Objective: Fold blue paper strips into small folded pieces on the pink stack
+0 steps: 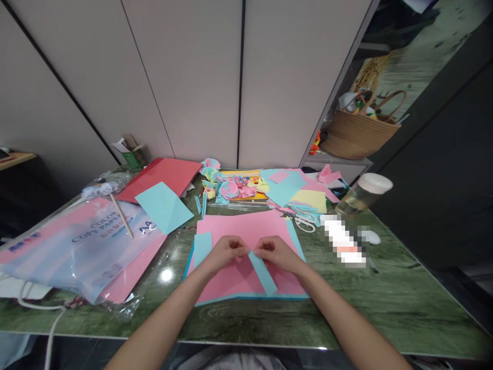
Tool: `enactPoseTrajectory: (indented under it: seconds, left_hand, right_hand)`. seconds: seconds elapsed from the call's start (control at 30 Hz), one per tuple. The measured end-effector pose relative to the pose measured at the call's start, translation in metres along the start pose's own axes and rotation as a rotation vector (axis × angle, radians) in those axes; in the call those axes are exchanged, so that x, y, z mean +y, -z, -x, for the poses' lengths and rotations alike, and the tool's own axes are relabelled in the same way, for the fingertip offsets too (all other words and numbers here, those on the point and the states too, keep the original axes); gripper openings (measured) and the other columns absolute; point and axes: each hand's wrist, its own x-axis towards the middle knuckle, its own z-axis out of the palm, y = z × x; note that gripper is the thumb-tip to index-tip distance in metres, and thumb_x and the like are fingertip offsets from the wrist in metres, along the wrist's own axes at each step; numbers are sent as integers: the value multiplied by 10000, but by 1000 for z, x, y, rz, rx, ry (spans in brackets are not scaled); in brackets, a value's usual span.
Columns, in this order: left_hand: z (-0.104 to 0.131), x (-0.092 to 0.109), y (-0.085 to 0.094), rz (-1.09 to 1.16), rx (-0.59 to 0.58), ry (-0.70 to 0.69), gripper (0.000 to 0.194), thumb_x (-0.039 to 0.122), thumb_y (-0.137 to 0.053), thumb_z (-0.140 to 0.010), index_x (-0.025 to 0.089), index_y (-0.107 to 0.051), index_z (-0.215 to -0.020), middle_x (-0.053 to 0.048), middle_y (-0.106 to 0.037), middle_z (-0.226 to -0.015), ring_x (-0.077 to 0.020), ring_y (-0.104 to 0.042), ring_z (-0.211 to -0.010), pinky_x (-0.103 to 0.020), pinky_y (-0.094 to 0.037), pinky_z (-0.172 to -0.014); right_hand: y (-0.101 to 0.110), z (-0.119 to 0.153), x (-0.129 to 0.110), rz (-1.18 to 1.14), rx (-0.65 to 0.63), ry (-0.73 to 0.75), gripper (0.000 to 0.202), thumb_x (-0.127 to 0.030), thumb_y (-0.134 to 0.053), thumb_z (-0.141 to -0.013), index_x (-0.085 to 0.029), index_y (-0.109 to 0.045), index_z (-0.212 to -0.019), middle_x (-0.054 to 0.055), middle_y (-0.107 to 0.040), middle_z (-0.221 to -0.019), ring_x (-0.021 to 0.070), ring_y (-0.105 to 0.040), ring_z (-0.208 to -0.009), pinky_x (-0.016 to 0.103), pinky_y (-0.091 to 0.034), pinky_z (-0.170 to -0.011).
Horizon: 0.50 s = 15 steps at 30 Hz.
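Observation:
A narrow light-blue paper strip (pixel 264 275) slants down to the right over a stack of pink paper (pixel 231 223). Its upper end is pinched by my left hand (pixel 230 252) and my right hand (pixel 278 253), whose fingertips nearly meet there. Both hands are closed, thumb against finger. Beneath my left wrist, a wider light-blue piece (pixel 202 245) lies on the pink sheet's left side. Blue sheet edges show around the pink one. White-handled scissors (pixel 306 222) rest just beyond the stack's upper right corner.
Paper flowers (pixel 230 189) and coloured scraps (pixel 285 187) lie at the back. On the left are a red sheet (pixel 164 174), a blue sheet (pixel 164 205), a wooden stick (pixel 121 216) and a plastic paper bag (pixel 77 246). A lidded jar (pixel 360 195) stands right, near a woven basket (pixel 356 134).

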Motion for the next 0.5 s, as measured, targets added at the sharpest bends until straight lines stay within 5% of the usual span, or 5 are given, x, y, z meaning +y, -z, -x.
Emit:
enactPoseTrajectory:
  seconds: [0.1,0.27,0.5]
  left_hand:
    - [1,0,-7,98,55,2,263,384,-574,-686,132,-591,-759,-13,-576,-631,-107,-510,-568,-216,-354,-545]
    - [4,0,-15,199,-65,28,276,325,-664,-611,134,-583,-794,-25,-613,-686,-123,-552,-634,-224,-378,-607]
    - [-1,-3,-12,394,193,-9,291,274,-693,-578,157,-505,-766,47,-543,-537,-77,-507,-494,-202,-381,-538]
  right_hand:
    - [0,-2,1,-16,148,48,224,-353,-559,-714,-140,-554,-644,-29,-491,-526,80,-455,-476,207,-362,-475]
    - [0,-8,6,-111,324,69,257,-402,-532,-733,-153,-539,-670,-25,-507,-539,91,-484,-440,222,-380,-454]
    - [-4,-5,1,-265,216,94,363,-415,-422,-803,-200,-442,-1095,9,-568,-713,109,-548,-535,259,-428,-542]
